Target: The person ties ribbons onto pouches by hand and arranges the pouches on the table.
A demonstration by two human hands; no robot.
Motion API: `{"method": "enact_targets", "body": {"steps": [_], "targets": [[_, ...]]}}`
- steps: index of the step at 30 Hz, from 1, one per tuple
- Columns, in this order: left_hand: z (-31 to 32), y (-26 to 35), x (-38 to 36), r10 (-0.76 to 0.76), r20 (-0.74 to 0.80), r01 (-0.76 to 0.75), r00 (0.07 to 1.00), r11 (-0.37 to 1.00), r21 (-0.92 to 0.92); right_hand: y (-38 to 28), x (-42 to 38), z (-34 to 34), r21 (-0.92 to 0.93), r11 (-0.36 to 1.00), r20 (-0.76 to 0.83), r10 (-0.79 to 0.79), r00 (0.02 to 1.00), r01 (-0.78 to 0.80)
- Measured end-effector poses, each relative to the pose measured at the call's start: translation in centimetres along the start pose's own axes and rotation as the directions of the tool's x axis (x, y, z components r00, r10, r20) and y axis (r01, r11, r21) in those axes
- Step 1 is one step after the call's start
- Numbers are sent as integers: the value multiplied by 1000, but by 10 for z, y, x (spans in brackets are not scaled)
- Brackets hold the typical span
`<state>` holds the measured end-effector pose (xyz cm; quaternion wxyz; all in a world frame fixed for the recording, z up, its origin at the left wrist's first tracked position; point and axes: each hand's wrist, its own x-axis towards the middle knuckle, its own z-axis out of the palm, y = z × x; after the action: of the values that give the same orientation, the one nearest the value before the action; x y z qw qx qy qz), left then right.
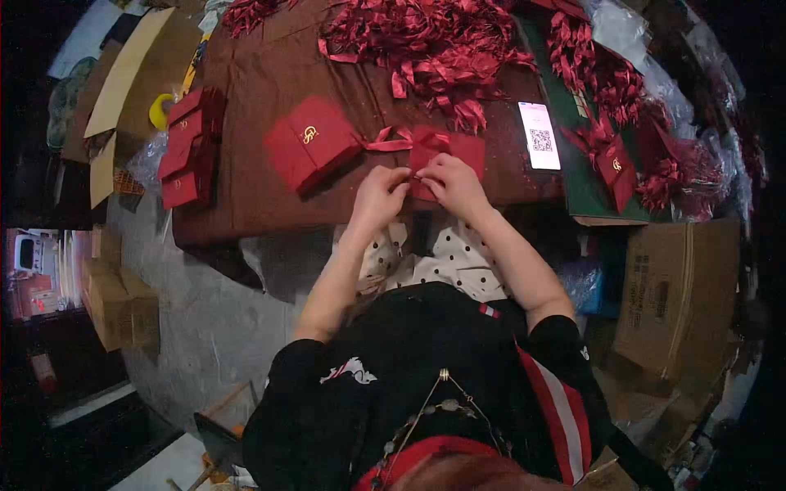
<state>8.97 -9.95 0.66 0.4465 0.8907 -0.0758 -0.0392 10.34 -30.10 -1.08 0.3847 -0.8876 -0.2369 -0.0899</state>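
My left hand (381, 195) and my right hand (455, 186) meet at the near edge of a red ribboned piece (467, 151), thumbs and fingers pinched close together. Whatever small part sits between the fingertips is too hidden to name. A shiny red ribbon (391, 141) runs across the far left side of that piece, just beyond my left hand. To the left lies a red box-like packet (307, 146) with a gold emblem.
Several red packets (187, 159) stand at the cloth-covered table's (246, 209) left edge. Heaped red ribbons (426, 49) fill the back. On the right are a phone (539, 139) showing a QR code, and another emblem packet (616, 170). Cardboard boxes (675, 295) flank both sides.
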Motion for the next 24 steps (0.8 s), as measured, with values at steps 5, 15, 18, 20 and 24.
{"method": "enact_targets", "body": {"steps": [5, 15, 18, 20, 24], "targets": [[-9, -5, 15, -118, 222, 177, 968, 948, -264, -3, 2, 6, 16, 1000, -49, 19, 999, -18], [0, 0, 2, 309, -71, -267, 948, 900, 345, -6, -9, -8, 130, 986, -93, 113, 989, -101], [-12, -8, -12, 373, -166, -265, 913, 851, 453, 1, -18, -17, 198, 961, -26, 204, 979, -195], [-39, -13, -24, 254, -289, -103, 923, 887, 450, 15, -24, -24, 198, 949, -18, 255, 967, -246], [-49, -29, -53, 92, -243, 11, 966, 920, 392, 19, -34, -32, -22, 996, 58, -82, 995, 83]]}}
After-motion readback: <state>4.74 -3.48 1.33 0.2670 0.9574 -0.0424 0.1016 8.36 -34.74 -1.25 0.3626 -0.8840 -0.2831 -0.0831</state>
